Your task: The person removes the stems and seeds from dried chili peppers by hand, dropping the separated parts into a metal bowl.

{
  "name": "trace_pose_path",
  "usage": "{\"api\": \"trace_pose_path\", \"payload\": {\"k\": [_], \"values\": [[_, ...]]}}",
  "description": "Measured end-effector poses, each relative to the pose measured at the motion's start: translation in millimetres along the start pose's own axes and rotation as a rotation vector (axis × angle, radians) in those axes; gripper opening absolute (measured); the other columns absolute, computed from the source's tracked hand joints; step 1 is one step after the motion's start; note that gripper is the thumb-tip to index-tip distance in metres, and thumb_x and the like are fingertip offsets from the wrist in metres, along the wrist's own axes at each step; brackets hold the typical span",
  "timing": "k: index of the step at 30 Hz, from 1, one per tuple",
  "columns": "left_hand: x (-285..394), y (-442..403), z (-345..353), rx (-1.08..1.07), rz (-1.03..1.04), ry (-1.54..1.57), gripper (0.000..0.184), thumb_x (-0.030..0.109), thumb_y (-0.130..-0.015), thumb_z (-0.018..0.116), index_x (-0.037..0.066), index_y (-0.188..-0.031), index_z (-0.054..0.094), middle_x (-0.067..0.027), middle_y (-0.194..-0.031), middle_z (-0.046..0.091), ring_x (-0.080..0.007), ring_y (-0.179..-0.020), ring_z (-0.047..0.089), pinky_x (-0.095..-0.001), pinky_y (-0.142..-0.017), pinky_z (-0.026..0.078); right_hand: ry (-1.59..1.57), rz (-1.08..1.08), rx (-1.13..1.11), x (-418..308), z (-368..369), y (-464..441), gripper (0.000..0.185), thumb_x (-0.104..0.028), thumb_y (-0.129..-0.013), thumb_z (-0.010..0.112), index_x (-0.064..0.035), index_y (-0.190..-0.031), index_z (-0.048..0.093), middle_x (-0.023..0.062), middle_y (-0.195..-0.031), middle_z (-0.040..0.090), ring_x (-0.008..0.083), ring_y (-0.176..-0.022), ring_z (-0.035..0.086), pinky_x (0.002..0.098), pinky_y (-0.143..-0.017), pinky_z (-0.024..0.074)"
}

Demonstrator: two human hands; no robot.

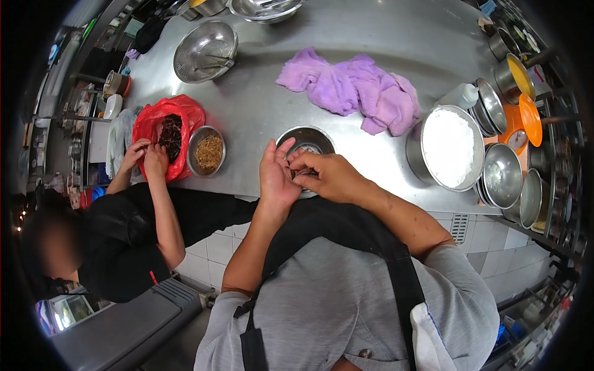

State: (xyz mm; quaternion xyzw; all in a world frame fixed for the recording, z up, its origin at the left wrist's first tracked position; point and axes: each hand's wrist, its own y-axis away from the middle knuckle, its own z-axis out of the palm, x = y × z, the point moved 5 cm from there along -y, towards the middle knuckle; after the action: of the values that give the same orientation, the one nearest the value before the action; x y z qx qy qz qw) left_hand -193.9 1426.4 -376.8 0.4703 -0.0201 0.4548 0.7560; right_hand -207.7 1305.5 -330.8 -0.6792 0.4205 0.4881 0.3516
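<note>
Over a steel bowl (306, 134) at the table's near edge, my two hands meet. My left hand (277, 179) is turned palm up and cupped, fingers partly stretched, with some small dark brown pieces (293, 174) in it. Thumb and fingertips of my right hand (328, 177) pinch at these pieces from the right. Their exact kind is too small to make out. My hands hide the near part of the bowl, and its contents are mostly hidden.
At left, a co-worker's hands (148, 156) work at a red plastic bag (192, 111) of dark dried strips, beside a bowl of brownish shreds (209, 152). A purple cloth (346, 86), a colander (204, 52) and a pot of white powder (450, 148) stand or lie on the steel table (260, 93).
</note>
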Motion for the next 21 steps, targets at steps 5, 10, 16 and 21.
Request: {"api": "trace_pose_path", "payload": {"k": [5, 10, 16, 21], "values": [[-2.2, -3.4, -0.4, -0.111, -0.013, -0.045, 0.047, 0.048, -0.096, 0.039, 0.007, -0.116, 0.048, -0.0135, -0.099, 0.059, -0.0246, -0.086, 0.059, -0.0388, -0.078, 0.047, 0.320, 0.033, -0.078, 4.5, 4.3, -0.9, 0.024, -0.021, -0.082, 0.064, -0.0076, -0.102, 0.062, 0.0144, -0.093, 0.067, 0.0327, -0.084, 0.065, 0.0398, -0.073, 0.0513], [-8.7, 0.7, 9.2, -0.119, -0.029, -0.032, 0.044, 0.046, -0.096, 0.041, 0.007, -0.115, 0.049, -0.0118, -0.097, 0.058, -0.0232, -0.085, 0.057, -0.0373, -0.078, 0.046, 0.330, 0.030, 0.016, 24.1, -0.5, -6.6, 0.023, -0.019, -0.083, 0.066, -0.0058, -0.102, 0.062, 0.0127, -0.091, 0.068, 0.0253, -0.080, 0.067, 0.0352, -0.070, 0.0512], [-2.2, -3.3, -6.0, -0.189, 0.021, -0.155, 0.033, 0.035, -0.096, 0.047, 0.006, -0.111, 0.051, -0.0047, -0.084, 0.057, -0.0123, -0.065, 0.047, -0.0279, -0.058, 0.040, -0.626, 0.220, 0.039, 43.1, -5.9, -14.1, 0.014, -0.016, -0.085, 0.065, -0.0035, -0.091, 0.064, 0.0045, -0.083, 0.066, 0.0119, -0.072, 0.061, 0.0290, -0.066, 0.0472], [10.9, 15.8, 7.3, -0.216, 0.240, -0.399, 0.016, 0.018, -0.092, 0.056, 0.005, -0.102, 0.054, -0.0002, -0.072, 0.054, -0.0050, -0.051, 0.040, -0.0204, -0.043, 0.030, -0.433, 0.249, -0.100, 53.9, -5.8, -12.8, 0.013, -0.014, -0.090, 0.061, -0.0012, -0.092, 0.064, 0.0014, -0.082, 0.063, 0.0073, -0.080, 0.056, 0.0239, -0.073, 0.0451]]}}
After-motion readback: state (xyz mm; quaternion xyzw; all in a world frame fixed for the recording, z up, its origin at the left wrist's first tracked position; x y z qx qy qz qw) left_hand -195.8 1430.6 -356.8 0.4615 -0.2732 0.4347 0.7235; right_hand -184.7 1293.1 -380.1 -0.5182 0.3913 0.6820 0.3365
